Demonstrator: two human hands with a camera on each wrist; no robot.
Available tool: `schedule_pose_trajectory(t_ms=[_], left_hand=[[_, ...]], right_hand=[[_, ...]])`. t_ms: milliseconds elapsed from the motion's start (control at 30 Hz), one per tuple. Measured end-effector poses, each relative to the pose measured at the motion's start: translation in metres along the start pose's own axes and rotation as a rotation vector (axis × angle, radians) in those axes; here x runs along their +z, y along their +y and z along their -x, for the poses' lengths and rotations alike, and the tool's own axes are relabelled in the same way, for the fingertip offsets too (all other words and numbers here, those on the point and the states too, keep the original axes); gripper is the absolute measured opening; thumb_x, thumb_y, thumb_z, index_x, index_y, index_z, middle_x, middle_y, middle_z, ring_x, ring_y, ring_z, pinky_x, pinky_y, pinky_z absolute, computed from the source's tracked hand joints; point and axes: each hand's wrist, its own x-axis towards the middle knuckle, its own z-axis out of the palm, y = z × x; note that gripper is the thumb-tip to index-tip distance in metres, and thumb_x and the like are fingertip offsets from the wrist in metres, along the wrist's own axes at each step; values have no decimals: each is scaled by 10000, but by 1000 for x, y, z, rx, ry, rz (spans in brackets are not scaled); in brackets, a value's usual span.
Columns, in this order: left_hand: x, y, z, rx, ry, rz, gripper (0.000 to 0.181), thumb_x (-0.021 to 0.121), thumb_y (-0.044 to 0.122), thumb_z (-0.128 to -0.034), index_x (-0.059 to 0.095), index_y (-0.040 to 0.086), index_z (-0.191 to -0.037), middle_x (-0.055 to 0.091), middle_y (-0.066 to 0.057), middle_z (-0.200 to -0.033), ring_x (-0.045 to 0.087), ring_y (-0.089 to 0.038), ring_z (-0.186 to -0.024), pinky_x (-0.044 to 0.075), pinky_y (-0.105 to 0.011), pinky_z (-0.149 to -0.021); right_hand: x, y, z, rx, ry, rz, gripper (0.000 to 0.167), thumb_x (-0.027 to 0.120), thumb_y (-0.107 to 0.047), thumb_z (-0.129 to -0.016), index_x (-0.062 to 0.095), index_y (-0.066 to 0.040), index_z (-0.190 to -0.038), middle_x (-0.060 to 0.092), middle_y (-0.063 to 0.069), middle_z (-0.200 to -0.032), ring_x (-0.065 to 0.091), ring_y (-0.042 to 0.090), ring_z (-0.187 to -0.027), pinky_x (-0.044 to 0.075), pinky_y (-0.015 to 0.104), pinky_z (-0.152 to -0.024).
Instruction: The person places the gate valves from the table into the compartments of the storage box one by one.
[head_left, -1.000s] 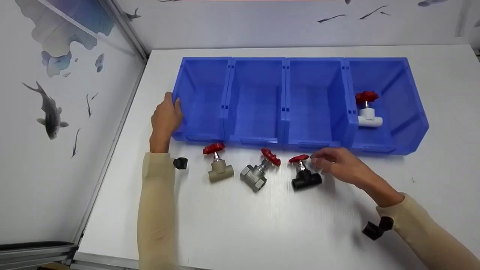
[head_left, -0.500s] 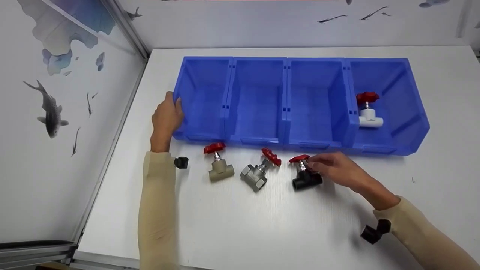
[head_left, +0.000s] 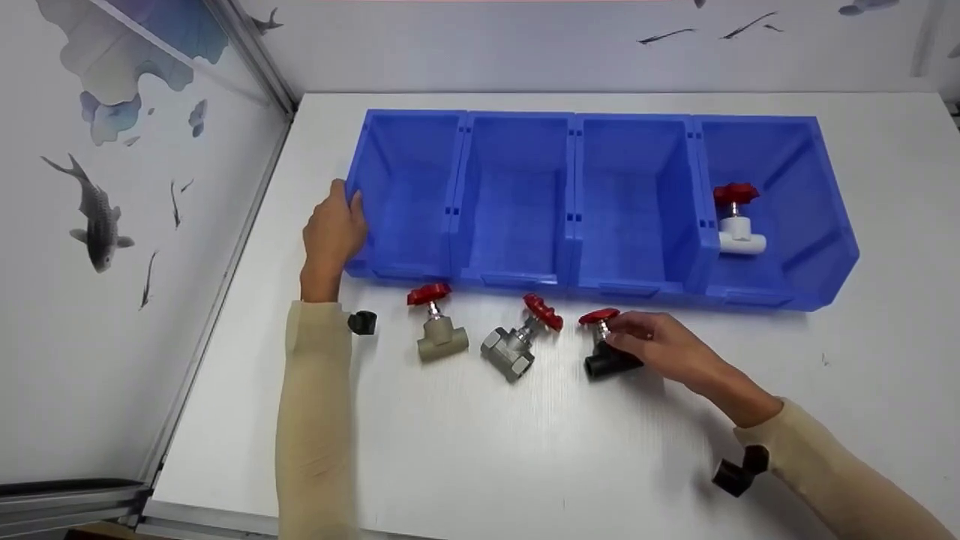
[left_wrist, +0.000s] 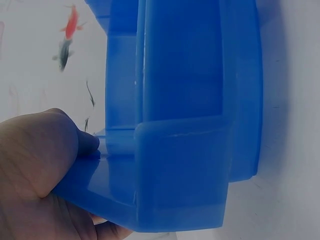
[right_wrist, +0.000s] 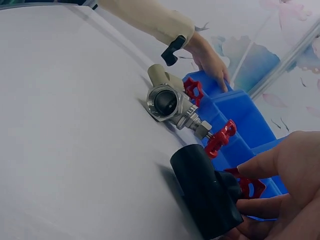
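My left hand grips the side wall of the leftmost blue bin, thumb over the rim and fingers outside. Farther right, my right hand has its thumb and fingers around the neck of a black valve with a red handwheel; this valve lies on the table. In the right wrist view, the fingers lie close about its red wheel and stem. Left of it lie a metal valve and a beige valve, both red-wheeled.
Four-sided blue bins stand joined in a row; the rightmost bin contains a white valve with a red wheel. White panels with painted fish stand behind and to the left of the white table.
My right hand has moved slightly left and down onto the black valve, its fingers closing around the neck. The left hand stays on the bin, and the valves have not visibly moved.
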Motion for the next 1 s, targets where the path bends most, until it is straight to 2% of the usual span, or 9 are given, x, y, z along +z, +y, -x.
schedule_pose_trajectory(t_ms=[233,500,633,1000], left_hand=[[-1,0,0,-5,-8,4,404,342,267,-1080,444,-25,-1340,615,-290,-1232,614,-471,-1104,482,-602,-855],[-1,1,1,-2,-1,1,398,345,268,-1078,453,-27,-1322,632,-288,-1185,637,-461,-1050,495,-590,-816],[0,0,0,-3,1,0,399,346,268,-1076,453,-20,-1330,637,-285,-1181,641,-454,-1051,499,-584,-806],[0,0,0,1,6,7,377,352,255,-1073,463,-29,-1293,638,-291,-1180,643,-460,-1046,497,-589,-807]], right_hand=[[7,-2,-1,0,2,-22,360,640,-262,-969,637,-21,-1237,672,89,-1109,582,203,-1006,448,365,-887],[13,0,-2,-1,29,-19,317,660,-207,-945,645,-5,-1190,648,74,-1010,545,206,-927,426,338,-853],[15,-1,-2,5,27,-37,319,659,-194,-945,624,14,-1184,635,83,-1015,547,207,-928,431,315,-840],[16,-1,-1,-20,43,-15,320,686,-232,-941,625,-13,-1167,639,88,-1033,555,218,-934,422,373,-882]])
